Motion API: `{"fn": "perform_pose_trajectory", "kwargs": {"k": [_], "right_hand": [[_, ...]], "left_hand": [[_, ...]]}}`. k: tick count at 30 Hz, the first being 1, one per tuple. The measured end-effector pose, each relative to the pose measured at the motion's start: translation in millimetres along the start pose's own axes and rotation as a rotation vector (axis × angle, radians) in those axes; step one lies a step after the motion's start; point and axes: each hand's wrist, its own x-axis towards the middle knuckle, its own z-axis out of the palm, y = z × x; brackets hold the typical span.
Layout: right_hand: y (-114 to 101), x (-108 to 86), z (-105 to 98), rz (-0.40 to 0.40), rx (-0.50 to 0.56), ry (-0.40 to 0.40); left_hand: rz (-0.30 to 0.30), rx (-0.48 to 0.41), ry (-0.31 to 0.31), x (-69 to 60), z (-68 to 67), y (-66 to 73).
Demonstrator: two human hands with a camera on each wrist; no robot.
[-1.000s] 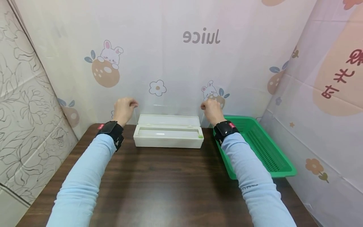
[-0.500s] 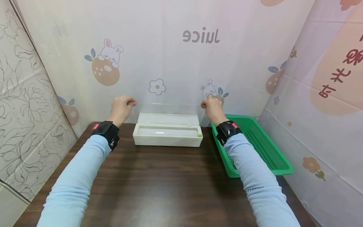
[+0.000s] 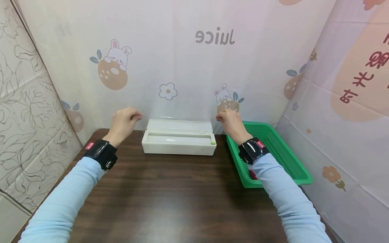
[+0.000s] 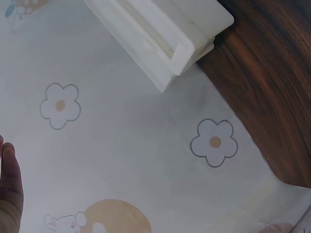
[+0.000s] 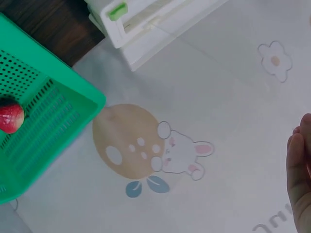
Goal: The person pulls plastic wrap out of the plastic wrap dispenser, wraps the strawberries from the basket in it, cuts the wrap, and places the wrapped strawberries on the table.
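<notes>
A white cling film dispenser (image 3: 179, 148) stands at the back of the table with its lid (image 3: 179, 126) raised. Clear film (image 3: 167, 117) rises from it, showing only as faint glints. On the left, my left hand (image 3: 123, 125) pinches the film's edge between thumb and fingers, above the table. My right hand (image 3: 232, 125) pinches the opposite side, right of the dispenser. A green slider (image 5: 118, 11) sits at the dispenser's right end. Both wrist views catch just part of each hand at the frame edge, the left hand (image 4: 10, 194) and the right hand (image 5: 299, 179).
To the right stands a green plastic basket (image 3: 281, 158), partly beneath my right forearm. A red round fruit, apple-like, (image 5: 10, 117) lies in it. Patterned cloth walls (image 3: 170, 60) rise directly behind and beside the dark wooden table (image 3: 170, 195).
My left hand has moved left and slightly down, the elbows spreading outward. The right forearm has swung right, uncovering a bit of red in the basket. Both hands keep their pinch.
</notes>
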Motion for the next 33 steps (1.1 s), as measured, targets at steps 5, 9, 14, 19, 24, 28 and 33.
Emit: {"fn": "perform_pose_trajectory", "kwargs": {"k": [5,9,14,19,24,28,33], "right_hand": [[-3.0,-18.6,-1.6,-0.057,0.011,0.042],[-5.9,-33.1,-0.9,-0.106,0.003,0.068],[-11.1,-52.3,1.8,-0.155,0.013,0.078],[-17.9,-68.7,4.0,-0.171,0.023,0.064],[-21.4,-87.2,9.4,-0.183,0.043,0.057],[-22.6,-104.4,18.2,-0.233,0.064,0.066],[-26.2,-125.7,28.8,-0.25,0.067,0.056]], "left_hand": [[0.024,0.004,-0.011,-18.6,-2.1,3.6],[0.052,0.013,-0.017,-32.9,-4.3,6.5],[0.074,0.021,-0.036,-55.4,-7.4,9.6],[0.112,0.041,-0.029,-79.6,-7.4,8.8],[0.162,0.058,-0.01,-100.9,-4.3,8.7],[0.187,0.061,-0.004,-116.9,-1.8,8.7],[0.206,0.066,-0.01,-133.2,1.4,7.3]]}}
